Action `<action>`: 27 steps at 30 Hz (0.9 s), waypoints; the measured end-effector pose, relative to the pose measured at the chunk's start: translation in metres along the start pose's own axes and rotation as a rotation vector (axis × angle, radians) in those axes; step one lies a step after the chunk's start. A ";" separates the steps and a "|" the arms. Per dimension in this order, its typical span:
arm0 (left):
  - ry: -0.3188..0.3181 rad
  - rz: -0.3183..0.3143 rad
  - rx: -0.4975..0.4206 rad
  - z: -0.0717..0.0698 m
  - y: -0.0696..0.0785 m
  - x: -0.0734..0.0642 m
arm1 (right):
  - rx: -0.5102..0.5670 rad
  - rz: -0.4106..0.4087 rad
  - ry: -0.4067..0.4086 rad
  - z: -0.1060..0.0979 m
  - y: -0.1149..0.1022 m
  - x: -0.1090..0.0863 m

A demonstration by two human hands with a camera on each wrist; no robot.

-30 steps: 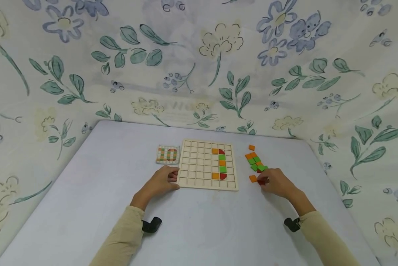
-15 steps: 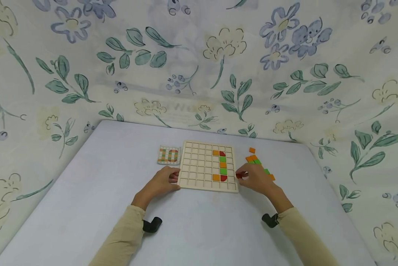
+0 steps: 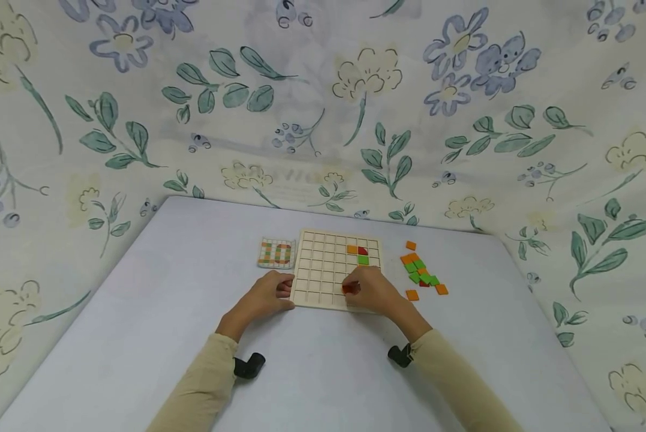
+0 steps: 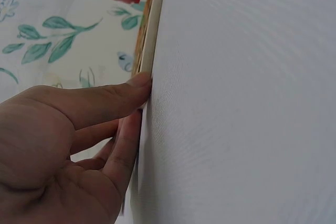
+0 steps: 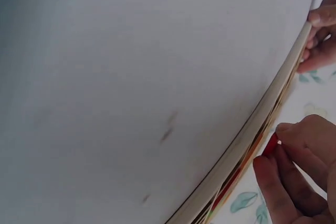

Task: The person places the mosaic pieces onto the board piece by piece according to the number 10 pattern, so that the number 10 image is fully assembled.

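Observation:
A wooden grid board (image 3: pixel 318 265) lies on the table, with orange, green and red tiles set in its right part. At the board's near left corner, my left hand (image 3: pixel 260 299) holds the edge between thumb and fingers; in the left wrist view the thumb (image 4: pixel 113 98) presses along the rim. My right hand (image 3: pixel 378 293) is over the near right part of the board. It pinches a small red tile (image 5: pixel 271 144) between thumb and fingertips, close above the grid. That hand hides several of the lower set tiles in the head view.
Right of the board lie several loose tiles (image 3: pixel 415 266), orange, green and red, some overlapping. A small printed pattern card (image 3: pixel 266 263) lies against the board's left side. The white table (image 3: pixel 204 240) meets a floral backdrop (image 3: pixel 301 120) behind and at the sides.
My right hand has picked up the red tile from the loose pile and carried it left, over the board. My left hand has stayed at the board's corner.

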State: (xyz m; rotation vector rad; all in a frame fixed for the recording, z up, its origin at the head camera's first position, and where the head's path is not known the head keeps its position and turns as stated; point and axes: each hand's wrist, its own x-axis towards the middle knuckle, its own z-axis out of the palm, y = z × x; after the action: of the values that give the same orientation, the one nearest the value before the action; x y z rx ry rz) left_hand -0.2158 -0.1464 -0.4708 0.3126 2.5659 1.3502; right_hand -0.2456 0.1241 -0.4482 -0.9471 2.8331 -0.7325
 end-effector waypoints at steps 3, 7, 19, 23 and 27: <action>0.004 0.000 0.002 0.001 0.000 0.000 | -0.028 0.004 -0.007 0.005 -0.005 0.006; 0.005 -0.002 0.004 0.001 0.001 0.000 | -0.039 0.029 -0.013 0.008 -0.010 0.012; 0.003 -0.007 0.013 0.000 0.002 0.000 | -0.053 0.026 -0.016 0.009 -0.011 0.017; 0.001 0.003 0.014 -0.001 0.001 -0.001 | -0.065 0.026 -0.025 0.009 -0.014 0.018; 0.000 0.005 0.014 -0.001 0.001 0.000 | -0.075 0.006 -0.020 0.008 -0.015 0.019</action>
State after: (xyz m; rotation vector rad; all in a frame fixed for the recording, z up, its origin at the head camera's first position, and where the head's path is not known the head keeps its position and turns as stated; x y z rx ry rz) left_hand -0.2156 -0.1466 -0.4698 0.3215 2.5777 1.3347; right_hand -0.2510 0.0988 -0.4471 -0.9498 2.8637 -0.6167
